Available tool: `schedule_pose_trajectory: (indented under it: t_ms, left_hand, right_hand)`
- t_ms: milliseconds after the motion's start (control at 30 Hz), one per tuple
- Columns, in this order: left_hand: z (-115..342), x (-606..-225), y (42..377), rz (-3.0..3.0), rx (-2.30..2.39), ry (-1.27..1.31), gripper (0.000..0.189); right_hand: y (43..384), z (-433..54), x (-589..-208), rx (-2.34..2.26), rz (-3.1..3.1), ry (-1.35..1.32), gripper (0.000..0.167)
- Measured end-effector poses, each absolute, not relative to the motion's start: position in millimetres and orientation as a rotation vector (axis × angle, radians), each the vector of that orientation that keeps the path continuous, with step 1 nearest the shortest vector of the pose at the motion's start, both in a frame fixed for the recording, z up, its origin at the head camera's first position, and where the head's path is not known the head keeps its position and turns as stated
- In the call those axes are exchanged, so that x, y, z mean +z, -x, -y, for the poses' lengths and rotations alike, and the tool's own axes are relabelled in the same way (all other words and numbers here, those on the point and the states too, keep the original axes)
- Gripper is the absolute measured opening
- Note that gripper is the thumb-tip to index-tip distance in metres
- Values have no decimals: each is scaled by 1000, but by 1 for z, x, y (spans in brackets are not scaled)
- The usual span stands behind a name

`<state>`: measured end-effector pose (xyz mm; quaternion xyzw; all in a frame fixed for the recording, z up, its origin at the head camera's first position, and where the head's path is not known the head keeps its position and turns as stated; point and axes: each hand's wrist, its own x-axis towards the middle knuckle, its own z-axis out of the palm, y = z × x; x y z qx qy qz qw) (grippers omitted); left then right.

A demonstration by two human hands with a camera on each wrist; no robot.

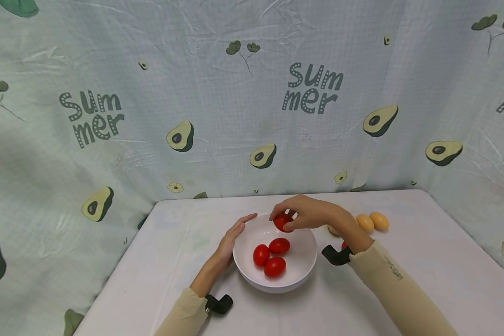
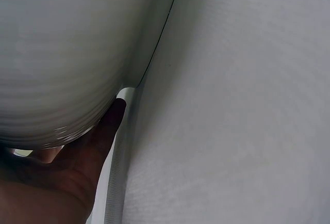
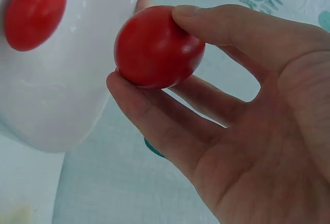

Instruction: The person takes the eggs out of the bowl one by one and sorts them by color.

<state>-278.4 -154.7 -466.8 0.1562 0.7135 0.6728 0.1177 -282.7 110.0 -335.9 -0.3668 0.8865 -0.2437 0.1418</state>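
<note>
A white bowl point(image 1: 252, 277) stands on the table, with several red eggs point(image 1: 275, 267) lying in it. Against the bowl's left side rests my left hand point(image 1: 228, 243), its visible fingers stretched along the rim; the left wrist view shows it touching the outer wall point(image 2: 67, 53). Over the back right part of the bowl, my right hand point(image 1: 307, 211) pinches another red egg point(image 3: 157, 48) between thumb and fingertips. In the right wrist view, this held egg is apart from the eggs in the bowl.
Several brown eggs point(image 1: 379, 221) lie to the right, behind my right forearm. Something red point(image 1: 344, 245) shows partly beside that wrist. The white table point(image 1: 185, 233) ends at a hanging cloth point(image 1: 218, 177) printed with avocados. Each wrist wears a black camera mount point(image 1: 220, 304).
</note>
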Motion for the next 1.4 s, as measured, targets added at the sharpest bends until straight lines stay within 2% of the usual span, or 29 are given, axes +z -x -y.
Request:
schedule_pose_trajectory:
  t_ms: [600, 967, 1400]
  left_hand:
    - [154, -466, 278, -2092, 1969, -475, 51]
    - [154, -467, 280, -2078, 1974, -469, 51]
    - [152, -468, 279, -2071, 1987, -455, 51]
  right_hand:
    - [260, -165, -336, -895, -2672, 892, 38]
    - [248, -216, -345, -947, -2760, 749, 44]
    - [240, -283, -368, -966, -2809, 729, 45]
